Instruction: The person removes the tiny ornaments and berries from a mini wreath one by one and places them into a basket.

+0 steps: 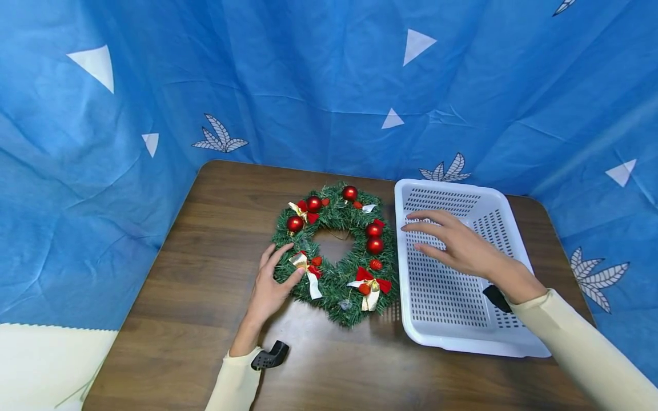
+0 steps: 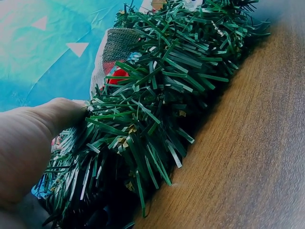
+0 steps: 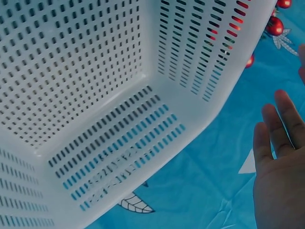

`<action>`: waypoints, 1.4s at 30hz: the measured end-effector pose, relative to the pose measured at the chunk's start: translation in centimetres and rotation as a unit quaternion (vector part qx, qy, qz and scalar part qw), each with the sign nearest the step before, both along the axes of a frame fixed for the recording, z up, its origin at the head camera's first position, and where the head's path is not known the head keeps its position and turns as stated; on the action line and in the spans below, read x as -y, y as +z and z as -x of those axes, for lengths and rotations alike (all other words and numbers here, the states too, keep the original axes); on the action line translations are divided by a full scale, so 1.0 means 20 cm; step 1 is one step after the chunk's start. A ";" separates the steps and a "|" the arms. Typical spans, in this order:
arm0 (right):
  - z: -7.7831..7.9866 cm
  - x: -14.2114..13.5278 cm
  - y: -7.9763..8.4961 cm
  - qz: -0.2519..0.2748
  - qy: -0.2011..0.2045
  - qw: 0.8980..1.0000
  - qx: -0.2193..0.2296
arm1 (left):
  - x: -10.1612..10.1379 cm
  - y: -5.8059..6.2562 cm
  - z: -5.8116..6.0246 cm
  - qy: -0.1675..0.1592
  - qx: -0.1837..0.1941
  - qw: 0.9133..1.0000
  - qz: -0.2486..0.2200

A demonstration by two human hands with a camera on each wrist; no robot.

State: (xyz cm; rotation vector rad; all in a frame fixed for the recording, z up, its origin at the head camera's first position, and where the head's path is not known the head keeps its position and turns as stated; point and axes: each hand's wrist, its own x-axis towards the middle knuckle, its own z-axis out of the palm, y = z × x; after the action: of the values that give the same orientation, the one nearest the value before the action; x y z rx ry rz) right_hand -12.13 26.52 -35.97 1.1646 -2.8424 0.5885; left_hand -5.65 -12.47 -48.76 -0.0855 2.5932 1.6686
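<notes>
A green tinsel wreath lies on the table, trimmed with red baubles, red berries and red, white and gold bows. My left hand is at its left edge, fingers spread and thumb and index finger reaching over the greenery. In the left wrist view, the thumb touches the wreath; the other fingers are mostly hidden. Over the white plastic basket hovers my right hand, holding nothing, its fingers extended toward the wreath.
The slotted basket stands on the right of the brown wooden table, close beside the wreath. A blue curtain with white triangles and leaf prints hangs behind and around the table. Wrist camera straps show on both arms.
</notes>
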 end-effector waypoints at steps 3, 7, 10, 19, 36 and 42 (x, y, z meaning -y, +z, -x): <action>0.02 0.02 0.00 0.005 0.012 1.000 0.002 | 0.00 0.00 0.00 -0.001 0.002 1.000 -0.002; 0.04 0.06 -0.01 0.004 0.030 1.000 0.002 | 0.00 0.00 0.00 0.000 0.002 1.000 -0.005; 0.05 0.09 -0.02 0.003 0.044 0.999 0.005 | 0.00 0.00 0.00 0.002 0.004 1.000 -0.006; 0.10 0.16 -0.03 -0.002 0.081 0.996 0.030 | 0.00 0.00 0.01 0.004 0.003 1.000 -0.005; 0.17 0.30 -0.08 -0.037 0.121 0.989 0.075 | 0.00 0.00 0.01 0.005 0.004 1.000 -0.005; 0.19 0.32 -0.11 -0.061 0.131 0.987 0.071 | 0.00 0.00 0.00 0.002 0.009 1.000 -0.011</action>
State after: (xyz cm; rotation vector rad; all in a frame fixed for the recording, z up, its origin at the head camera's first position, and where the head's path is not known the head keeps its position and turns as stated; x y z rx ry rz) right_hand -15.87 20.12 -38.15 1.5956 -2.8986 0.5319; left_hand -5.74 -12.44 -48.79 -0.1056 2.5635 1.6885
